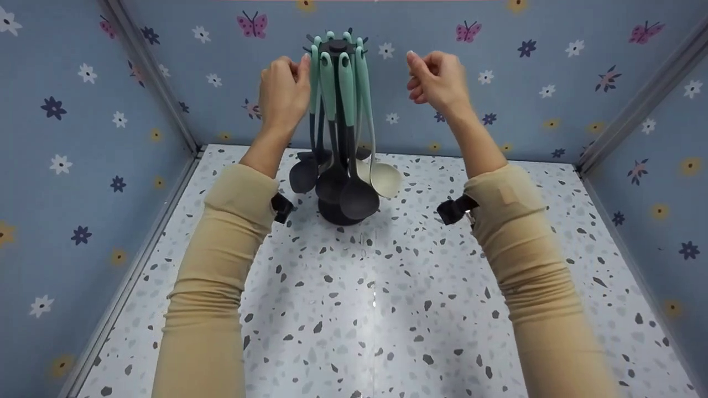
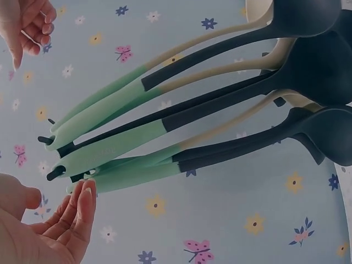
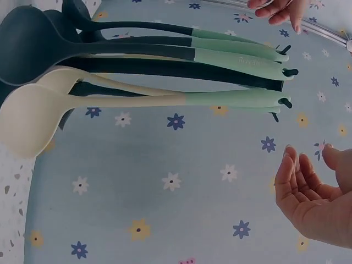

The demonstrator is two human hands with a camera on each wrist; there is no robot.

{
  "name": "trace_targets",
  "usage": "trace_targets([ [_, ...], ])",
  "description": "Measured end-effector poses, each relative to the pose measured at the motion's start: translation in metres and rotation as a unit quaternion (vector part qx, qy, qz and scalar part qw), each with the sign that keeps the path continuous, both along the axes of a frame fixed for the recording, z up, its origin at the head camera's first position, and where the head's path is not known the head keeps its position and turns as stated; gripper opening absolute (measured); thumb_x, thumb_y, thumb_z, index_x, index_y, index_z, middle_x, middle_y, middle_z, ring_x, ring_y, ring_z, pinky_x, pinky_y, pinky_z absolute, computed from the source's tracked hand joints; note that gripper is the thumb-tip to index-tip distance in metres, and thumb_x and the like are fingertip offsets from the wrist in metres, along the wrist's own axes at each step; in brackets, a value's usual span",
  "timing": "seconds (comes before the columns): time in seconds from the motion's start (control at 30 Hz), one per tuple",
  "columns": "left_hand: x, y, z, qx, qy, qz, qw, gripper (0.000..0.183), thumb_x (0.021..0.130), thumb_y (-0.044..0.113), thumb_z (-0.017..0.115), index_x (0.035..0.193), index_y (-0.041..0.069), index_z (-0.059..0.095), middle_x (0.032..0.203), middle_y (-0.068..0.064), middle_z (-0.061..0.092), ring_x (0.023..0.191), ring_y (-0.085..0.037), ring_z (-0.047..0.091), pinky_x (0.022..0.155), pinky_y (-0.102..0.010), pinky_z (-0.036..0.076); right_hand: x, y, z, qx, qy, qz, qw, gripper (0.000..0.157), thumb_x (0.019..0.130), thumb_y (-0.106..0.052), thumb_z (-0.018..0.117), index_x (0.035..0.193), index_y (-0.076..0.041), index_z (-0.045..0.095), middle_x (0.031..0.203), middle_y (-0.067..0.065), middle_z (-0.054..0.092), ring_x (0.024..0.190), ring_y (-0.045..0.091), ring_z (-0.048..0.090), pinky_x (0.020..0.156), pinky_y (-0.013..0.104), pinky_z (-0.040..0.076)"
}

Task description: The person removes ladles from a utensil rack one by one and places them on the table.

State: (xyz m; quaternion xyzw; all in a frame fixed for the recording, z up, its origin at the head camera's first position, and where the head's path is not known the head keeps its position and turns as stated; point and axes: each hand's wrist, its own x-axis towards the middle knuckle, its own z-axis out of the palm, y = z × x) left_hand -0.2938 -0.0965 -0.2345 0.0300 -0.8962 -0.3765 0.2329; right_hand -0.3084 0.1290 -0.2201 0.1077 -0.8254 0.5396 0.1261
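A black rotating-style utensil stand (image 1: 336,48) holds several kitchen utensils hung by pale green handles. A dark ladle (image 1: 359,200) hangs in front, and a cream ladle (image 1: 386,179) hangs on the right side. My left hand (image 1: 283,94) is raised at the left of the handles. In the left wrist view its fingertips (image 2: 85,201) lie at the end of a green handle (image 2: 137,177), thumb apart; contact is unclear. My right hand (image 1: 441,82) hovers to the right of the stand, fingers loosely bent, with nothing in it and a gap to the cream ladle's handle (image 3: 236,99).
The stand's round black base (image 1: 340,216) rests on a white speckled tabletop (image 1: 376,309), near the back wall. Blue panels (image 1: 387,88) with flowers and butterflies enclose the back and both sides. A black wrist camera (image 1: 454,211) sticks out from the right sleeve.
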Motion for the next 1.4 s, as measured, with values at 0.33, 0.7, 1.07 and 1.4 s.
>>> trace_targets([
  [0.33,-0.016,-0.001,0.009,0.026,-0.032,0.03,0.9987,0.036,0.095,0.037,0.033,0.081,0.009,0.052,0.066,0.003,0.04,0.058,-0.005,0.039,0.051,-0.02,0.03,-0.013,-0.033,0.005,0.001,-0.03,0.0,1.0,0.03,0.09,-0.032,0.049,0.086,-0.004,0.056,0.07,0.005,0.056,0.057,0.013,0.056,0.059,0.021,0.05],
  [0.7,-0.022,0.005,0.017,0.045,-0.047,0.021,0.9977,0.035,0.095,0.038,0.033,0.068,0.016,0.038,0.06,0.004,0.036,0.05,-0.004,0.033,0.047,-0.019,0.026,-0.02,-0.058,0.009,0.03,-0.062,0.008,0.998,0.038,0.092,-0.034,0.043,0.097,0.001,0.057,0.071,0.005,0.057,0.057,0.013,0.056,0.059,0.021,0.049],
  [1.07,-0.032,0.01,0.02,0.033,-0.075,0.027,0.9963,0.033,0.096,0.037,0.03,0.071,0.017,0.038,0.064,0.004,0.036,0.052,-0.004,0.033,0.047,-0.018,0.027,-0.027,-0.063,0.01,0.054,-0.08,-0.005,0.995,0.034,0.093,-0.033,0.041,0.096,-0.002,0.055,0.075,0.004,0.055,0.058,0.011,0.055,0.06,0.022,0.049],
  [1.4,-0.039,0.01,0.024,0.055,-0.116,0.024,0.9915,0.03,0.098,0.027,0.028,0.072,0.015,0.038,0.066,0.004,0.036,0.053,-0.005,0.033,0.047,-0.018,0.027,-0.032,-0.068,0.01,0.085,-0.066,-0.009,0.994,0.029,0.096,-0.026,0.038,0.085,-0.004,0.054,0.07,0.003,0.051,0.052,0.009,0.05,0.056,0.02,0.048],
])
